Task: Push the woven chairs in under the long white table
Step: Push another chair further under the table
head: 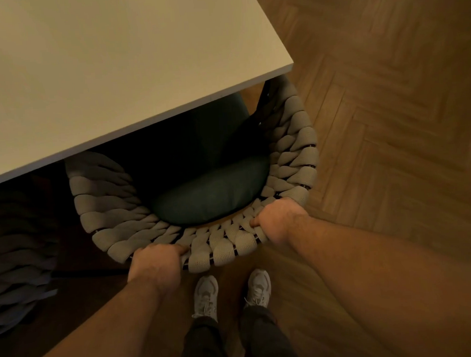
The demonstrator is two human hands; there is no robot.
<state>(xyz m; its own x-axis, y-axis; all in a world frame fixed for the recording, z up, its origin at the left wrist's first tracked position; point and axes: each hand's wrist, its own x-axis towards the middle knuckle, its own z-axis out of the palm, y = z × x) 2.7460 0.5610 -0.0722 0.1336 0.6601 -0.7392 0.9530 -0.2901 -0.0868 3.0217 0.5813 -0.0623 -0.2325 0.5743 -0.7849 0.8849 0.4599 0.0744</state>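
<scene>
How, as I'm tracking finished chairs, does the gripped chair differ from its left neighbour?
The left hand and right hand hold the gripped chair; no hand touches the left neighbour. The gripped chair shows a green cushion; the left neighbour shows only shadowed weave. Both are woven.

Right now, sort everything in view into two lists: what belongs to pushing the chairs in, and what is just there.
Belongs: woven chair, gripped at its back rim by left hand and right hand; white table; second woven chair in shadow at left.
Just there: green seat cushion; wood floor; white shoes.
</scene>
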